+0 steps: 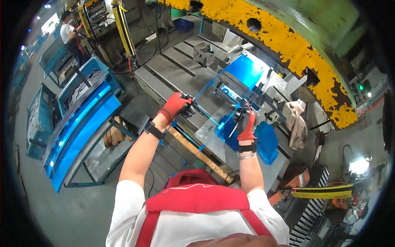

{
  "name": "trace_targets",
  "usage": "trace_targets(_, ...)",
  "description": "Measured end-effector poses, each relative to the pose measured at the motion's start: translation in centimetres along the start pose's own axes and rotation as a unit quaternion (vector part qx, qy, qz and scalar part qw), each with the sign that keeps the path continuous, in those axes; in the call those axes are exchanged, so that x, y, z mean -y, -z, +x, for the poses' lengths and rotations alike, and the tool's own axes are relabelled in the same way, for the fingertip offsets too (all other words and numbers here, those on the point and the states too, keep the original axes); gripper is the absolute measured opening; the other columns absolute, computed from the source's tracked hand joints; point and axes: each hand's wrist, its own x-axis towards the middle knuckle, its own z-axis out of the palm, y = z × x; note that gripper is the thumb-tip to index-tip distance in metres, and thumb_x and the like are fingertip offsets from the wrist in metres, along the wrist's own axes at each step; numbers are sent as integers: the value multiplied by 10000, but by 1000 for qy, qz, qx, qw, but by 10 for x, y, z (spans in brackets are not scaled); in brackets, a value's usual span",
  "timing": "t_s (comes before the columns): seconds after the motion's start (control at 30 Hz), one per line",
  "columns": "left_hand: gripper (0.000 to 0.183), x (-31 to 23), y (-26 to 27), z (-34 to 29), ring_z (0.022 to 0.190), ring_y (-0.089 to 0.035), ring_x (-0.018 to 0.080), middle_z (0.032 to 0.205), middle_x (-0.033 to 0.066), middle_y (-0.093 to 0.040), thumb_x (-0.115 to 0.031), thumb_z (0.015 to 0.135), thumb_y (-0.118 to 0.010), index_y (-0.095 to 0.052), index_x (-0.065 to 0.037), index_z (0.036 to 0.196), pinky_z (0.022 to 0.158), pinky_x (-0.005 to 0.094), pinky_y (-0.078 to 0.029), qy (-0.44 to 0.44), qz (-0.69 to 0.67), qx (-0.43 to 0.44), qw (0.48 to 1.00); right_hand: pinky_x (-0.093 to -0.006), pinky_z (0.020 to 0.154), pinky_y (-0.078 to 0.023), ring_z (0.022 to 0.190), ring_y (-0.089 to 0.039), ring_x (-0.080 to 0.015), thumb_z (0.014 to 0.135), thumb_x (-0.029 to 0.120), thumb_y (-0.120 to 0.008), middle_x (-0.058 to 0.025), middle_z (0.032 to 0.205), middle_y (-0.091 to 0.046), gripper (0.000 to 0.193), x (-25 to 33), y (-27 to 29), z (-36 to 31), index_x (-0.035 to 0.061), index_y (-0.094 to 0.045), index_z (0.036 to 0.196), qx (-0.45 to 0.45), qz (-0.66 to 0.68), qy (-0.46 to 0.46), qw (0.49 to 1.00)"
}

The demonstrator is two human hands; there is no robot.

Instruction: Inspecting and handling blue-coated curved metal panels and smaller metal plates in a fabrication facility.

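My left hand (179,106), in a red glove with black fingers, is closed on a thin blue-edged strip (207,117) in front of the press. That strip looks like the narrow skeleton of a cut sheet and joins a shiny blue sheet (246,71) lying in the die. Gloved the same way, my right hand (245,119) grips the strip's other side. A thin pale pointed piece shows by its fingers; its kind is unclear. Under and beside this hand lie blue rounded cut pieces (266,142), partly covered by the hand.
A slotted steel press bed (166,72) stretches ahead beneath a yellow-and-green press ram (284,39). Long blue sheets (82,136) rest on a stand at left, near teal bins (40,119). A cloth (294,123) hangs at right. Another person (70,35) stands far left.
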Motion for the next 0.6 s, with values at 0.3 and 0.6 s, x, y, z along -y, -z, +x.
trace_targets(0.3, 257, -9, 18, 4, 665, -594, 188, 793, 121, -600, -144, 807, -494, -527, 10, 1010, 587, 290, -491, 62, 42, 136, 988, -238, 382, -392, 429, -498, -121, 773, 177, -581, -35, 641, -577, 113, -11, 21, 44, 77, -565, 823, -29, -74, 61, 995)
trace_targets(0.6, 345, -32, -22, 67, 745, -590, 165, 893, 69, -600, -321, 856, -441, -509, -79, 1093, 647, 268, -481, 85, -77, 190, 975, -211, 379, -356, 405, -455, -79, 771, 119, -579, 7, 579, -513, 57, -45, 8, 9, 78, -540, 783, -47, -182, 135, 973)
